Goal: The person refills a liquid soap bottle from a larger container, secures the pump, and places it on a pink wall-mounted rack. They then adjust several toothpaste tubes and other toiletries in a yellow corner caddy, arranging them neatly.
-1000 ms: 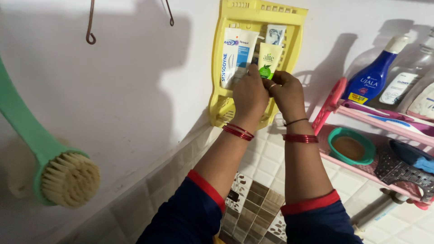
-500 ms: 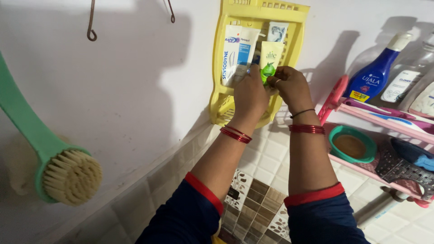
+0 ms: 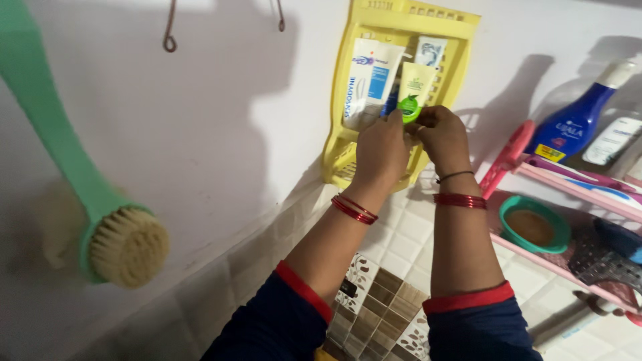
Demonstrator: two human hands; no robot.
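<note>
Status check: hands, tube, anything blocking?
Left hand and right hand both at green-capped tube. Tube cap-down in yellow wall rack. Nothing blocking.

Pretty clearly a home bathroom or wash area. There's a yellow plastic wall caddy (image 3: pixel 348 144) stuffed with toothpaste tubes (image 3: pixel 368 80) and a small cream tube with a green cap (image 3: pixel 414 87). A green long-handled bath brush (image 3: pixel 100 207) hangs on the left of the white wall (image 3: pixel 221 120), under some metal hooks (image 3: pixel 170 40). On the right, a pink plastic rack (image 3: pixel 515 150) holds a blue bottle (image 3: pixel 575 120), a teal soap dish (image 3: pixel 531 227) and toothbrushes (image 3: pixel 588 180). The lower wall is tiled, white squares (image 3: pixel 408 234) with a brown mosaic patch (image 3: pixel 381 321).
</note>
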